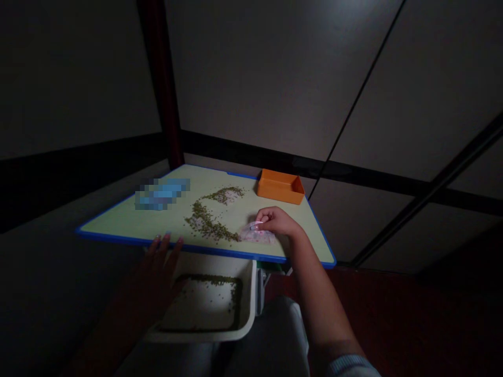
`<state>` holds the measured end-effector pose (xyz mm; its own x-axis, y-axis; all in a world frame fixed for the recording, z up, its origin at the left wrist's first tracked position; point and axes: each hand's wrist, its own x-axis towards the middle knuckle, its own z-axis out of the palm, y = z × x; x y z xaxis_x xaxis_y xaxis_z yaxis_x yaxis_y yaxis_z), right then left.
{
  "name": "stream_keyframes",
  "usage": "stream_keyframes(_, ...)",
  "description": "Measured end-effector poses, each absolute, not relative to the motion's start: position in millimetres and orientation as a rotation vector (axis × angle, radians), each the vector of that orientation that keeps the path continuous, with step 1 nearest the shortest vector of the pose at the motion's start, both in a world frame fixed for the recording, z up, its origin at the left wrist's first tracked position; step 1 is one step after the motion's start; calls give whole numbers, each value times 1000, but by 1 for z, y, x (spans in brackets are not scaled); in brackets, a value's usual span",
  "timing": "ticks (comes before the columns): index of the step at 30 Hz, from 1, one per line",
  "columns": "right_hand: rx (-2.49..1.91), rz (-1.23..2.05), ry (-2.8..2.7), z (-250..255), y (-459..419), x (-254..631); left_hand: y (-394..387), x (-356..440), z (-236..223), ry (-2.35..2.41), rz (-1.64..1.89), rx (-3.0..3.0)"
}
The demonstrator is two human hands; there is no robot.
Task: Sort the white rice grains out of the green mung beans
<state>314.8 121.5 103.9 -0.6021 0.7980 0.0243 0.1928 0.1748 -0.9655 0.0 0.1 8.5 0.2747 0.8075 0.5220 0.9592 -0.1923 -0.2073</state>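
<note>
My right hand (277, 221) pinches a small clear plastic bag with pinkish marks (259, 233) near the right front of the tabletop. Left of the bag, small green beans (208, 225) lie scattered in a curved band, with some pale bits among them. My left hand (159, 267) is dim, its fingers stretched out at the table's front edge, holding nothing that I can see. Below that edge sits a white bin (245, 314) with more green beans along the inside of its walls, partly covered by my left hand.
An orange open box (280, 189) stands at the back right of the pale, blue-edged table (157, 222). A blurred-out blue item (163, 193) lies at the left. Walls rise behind the table, with a dark red post (163, 78) at the corner.
</note>
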Motion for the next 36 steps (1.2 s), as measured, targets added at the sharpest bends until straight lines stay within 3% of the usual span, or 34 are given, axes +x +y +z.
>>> stream_keyframes(15, -1028, 1256, -1887, 93, 127, 317, -1, 0, 13, -1599, -395, -2063)
stream_keyframes(26, -1024, 1422, -1967, 96, 122, 311, -2, -1, 11, -1599, -391, -2064)
stream_keyframes(30, -1067, 1277, -1954, 94, 125, 313, -2, -1, 11, -1586, -401, -2069)
stream_keyframes(36, -1251, 795, -1808, 87, 135, 320, -1, -3, 10, -1590, -383, -2065)
